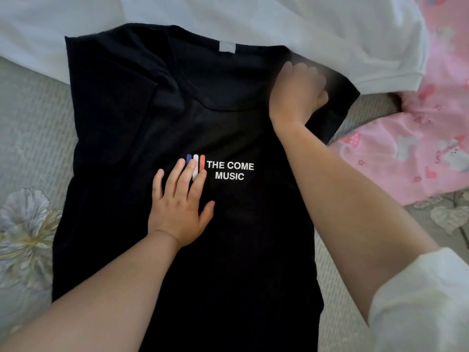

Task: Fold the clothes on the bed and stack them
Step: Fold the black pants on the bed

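A black T-shirt (127, 128) with white lettering and a red, white and blue mark lies front up on the bed, collar away from me. Its left sleeve is folded in over the chest. My left hand (181, 207) presses flat on the chest, fingers spread, partly over the coloured mark. My right hand (298, 94) is curled at the shirt's right shoulder, blurred with motion, fingers closed around the sleeve fabric there.
White cloth (304, 26) lies across the back, beyond the collar. A pink printed garment (406, 153) sits at the right. The grey quilted bedspread (33, 118) with a flower pattern shows at the left and lower right.
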